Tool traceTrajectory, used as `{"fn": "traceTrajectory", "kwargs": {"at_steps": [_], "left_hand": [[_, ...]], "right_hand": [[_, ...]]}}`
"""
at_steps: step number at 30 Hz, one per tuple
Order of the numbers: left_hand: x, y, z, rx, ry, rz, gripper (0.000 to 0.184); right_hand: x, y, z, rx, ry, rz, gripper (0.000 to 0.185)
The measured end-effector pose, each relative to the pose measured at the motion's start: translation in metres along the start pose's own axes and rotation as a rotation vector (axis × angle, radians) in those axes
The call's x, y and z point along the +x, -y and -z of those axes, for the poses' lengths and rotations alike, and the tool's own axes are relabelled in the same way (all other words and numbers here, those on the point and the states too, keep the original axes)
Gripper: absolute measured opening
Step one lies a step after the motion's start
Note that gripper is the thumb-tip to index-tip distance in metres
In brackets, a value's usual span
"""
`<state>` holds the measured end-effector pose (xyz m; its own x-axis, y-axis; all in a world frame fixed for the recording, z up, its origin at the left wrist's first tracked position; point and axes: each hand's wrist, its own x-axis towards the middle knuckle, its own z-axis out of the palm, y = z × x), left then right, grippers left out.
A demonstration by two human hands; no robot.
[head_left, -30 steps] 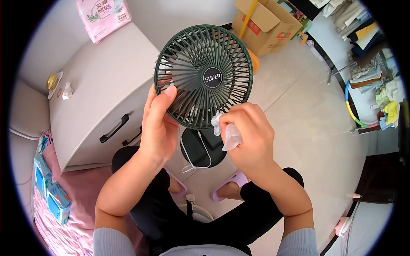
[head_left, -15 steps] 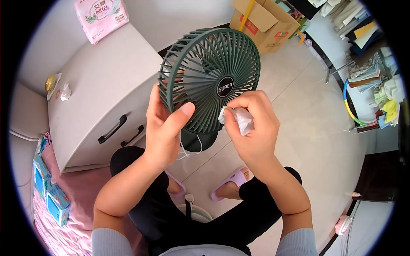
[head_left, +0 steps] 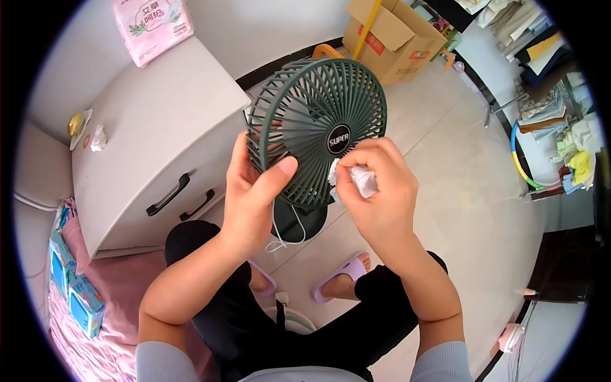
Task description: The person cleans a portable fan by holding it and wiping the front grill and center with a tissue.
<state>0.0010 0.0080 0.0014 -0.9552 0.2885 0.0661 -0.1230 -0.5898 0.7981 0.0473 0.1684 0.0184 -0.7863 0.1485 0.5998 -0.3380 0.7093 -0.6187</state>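
"Lower than a second ago, our one fan sits between our left hand and right hand."
"Our fingers?"
"Left ones grip the fan; right ones pinch one tissue."

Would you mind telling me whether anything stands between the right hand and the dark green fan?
Only the crumpled white wad pinched in the right hand lies between that hand and the dark green fan; nothing else visible stands in the way.
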Motion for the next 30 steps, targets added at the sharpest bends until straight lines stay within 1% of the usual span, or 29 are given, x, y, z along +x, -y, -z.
{"fn": "traceTrajectory", "kwargs": {"at_steps": [4,6,7,9,10,14,16,17,19,20,22,23,25,26,27,29,30], "left_hand": [[0.0,0.001,-0.001,0.021,0.01,0.018,0.043],[0.0,0.0,-0.001,0.029,0.0,0.009,0.041],[0.001,-0.001,0.0,0.037,-0.01,0.0,0.04],[0.004,-0.004,0.0,0.037,-0.045,-0.067,0.038],[0.007,-0.003,0.006,0.028,-0.061,-0.09,0.038],[0.006,-0.005,0.004,0.068,0.014,-0.062,0.039],[0.0,0.002,0.002,0.086,0.042,-0.035,0.04],[0.0,0.001,0.003,0.088,0.038,-0.037,0.04],[0.003,-0.002,0.002,0.033,0.0,0.063,0.038],[0.005,-0.001,0.004,0.036,-0.013,0.069,0.036],[0.009,-0.003,0.008,0.03,-0.038,0.076,0.035],[0.012,-0.004,0.01,0.026,-0.065,0.082,0.034],[0.016,-0.006,0.015,0.007,-0.102,0.072,0.036],[0.016,-0.007,0.016,-0.004,-0.119,0.086,0.036],[0.016,-0.009,0.016,-0.017,-0.139,0.098,0.035],[0.017,-0.009,0.017,-0.029,-0.12,0.107,0.036],[0.018,-0.01,0.017,-0.04,-0.101,0.115,0.037]], "right_hand": [[0.0,-0.004,-0.004,-0.008,-0.056,0.05,0.023],[-0.004,-0.003,-0.005,0.006,-0.06,0.02,0.015],[-0.006,-0.002,-0.004,0.006,-0.058,0.02,0.015],[-0.009,-0.001,-0.003,-0.014,0.07,-0.001,0.016],[-0.011,-0.001,-0.004,-0.006,0.099,-0.026,0.016],[-0.005,-0.003,-0.003,0.003,0.054,0.025,0.016],[0.0,0.001,-0.002,-0.011,-0.041,0.044,0.024],[0.0,0.0,-0.003,-0.007,-0.039,0.045,0.024],[-0.002,-0.002,-0.003,0.014,-0.008,0.053,0.023],[-0.003,-0.001,-0.001,0.013,-0.01,0.053,0.023],[-0.007,0.0,0.003,-0.04,0.171,0.026,0.021],[-0.008,0.0,0.003,-0.039,0.168,0.026,0.021],[-0.011,-0.001,0.005,-0.031,0.314,0.01,0.019],[-0.008,0.0,0.01,0.01,0.329,-0.028,0.015],[-0.003,-0.002,0.014,0.01,0.328,-0.028,0.015],[0.007,-0.01,0.021,0.216,0.184,-0.087,0.011],[0.01,-0.013,0.026,0.244,0.124,-0.116,0.007]]}}
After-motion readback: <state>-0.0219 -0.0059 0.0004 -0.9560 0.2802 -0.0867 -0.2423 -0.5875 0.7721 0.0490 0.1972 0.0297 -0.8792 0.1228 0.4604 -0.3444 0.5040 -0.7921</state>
